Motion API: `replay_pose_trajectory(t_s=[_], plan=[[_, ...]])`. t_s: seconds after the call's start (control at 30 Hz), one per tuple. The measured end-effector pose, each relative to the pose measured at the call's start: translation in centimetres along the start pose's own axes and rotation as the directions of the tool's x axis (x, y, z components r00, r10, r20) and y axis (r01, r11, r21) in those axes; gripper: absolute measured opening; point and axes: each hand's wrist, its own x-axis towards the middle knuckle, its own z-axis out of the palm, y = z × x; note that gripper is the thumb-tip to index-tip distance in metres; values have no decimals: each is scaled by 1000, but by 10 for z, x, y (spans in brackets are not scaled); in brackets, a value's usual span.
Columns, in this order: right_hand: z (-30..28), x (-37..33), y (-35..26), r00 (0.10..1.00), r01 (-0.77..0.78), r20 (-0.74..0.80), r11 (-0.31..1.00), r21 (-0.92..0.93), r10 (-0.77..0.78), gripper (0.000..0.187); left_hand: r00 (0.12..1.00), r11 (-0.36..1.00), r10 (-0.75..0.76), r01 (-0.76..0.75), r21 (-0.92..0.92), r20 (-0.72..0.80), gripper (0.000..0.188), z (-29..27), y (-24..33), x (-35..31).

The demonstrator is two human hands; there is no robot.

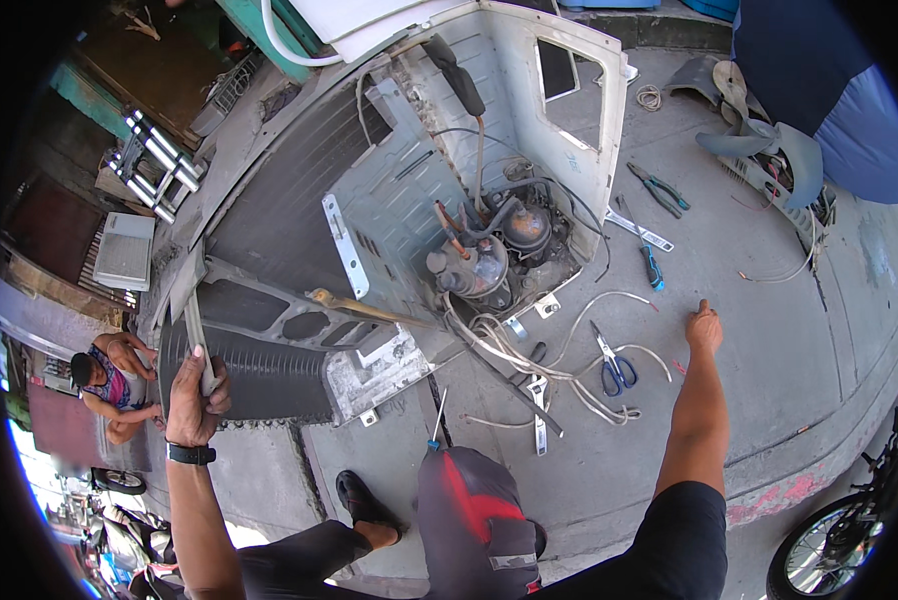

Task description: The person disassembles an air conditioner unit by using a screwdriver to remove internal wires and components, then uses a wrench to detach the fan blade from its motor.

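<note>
My left hand (197, 398) is wrapped round a grey metal strip (195, 325) at the edge of an opened outdoor air conditioner unit. Dark finned coil (259, 385) shows beside that hand. Inside the tall pale casing (579, 150) stand a dusty compressor (479, 270) and copper pipes (451, 228). My right hand (704, 328) reaches over the concrete with fingers curled and one pointing away; whatever lies inside them, if anything, is hidden. Nearest to it are a blue-handled screwdriver (653, 268), blue-handled scissors (617, 372) and an adjustable wrench (643, 232).
Pliers (659, 190), a second wrench (539, 415) and loose cables (579, 385) lie on the concrete. Another screwdriver (437, 420) is by my knee. Grey curved parts (769, 150) sit at the far right. A person (119, 385) crouches at left; a motorcycle wheel (824, 545) stands lower right.
</note>
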Motion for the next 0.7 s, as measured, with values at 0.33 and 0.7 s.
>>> replay_pose_trajectory(t_s=[0.33, 0.7], plan=[[-84, -207, -62, 851, -524, 425, -552, 649, -308, 26, 997, 997, 63, -64, 43, 36, 36, 20, 11, 1], [-396, -395, -324, 464, -582, 512, 186, 791, -723, 7, 982, 972, 46, -86, 219, 181, 80, -2, -8, 16]])
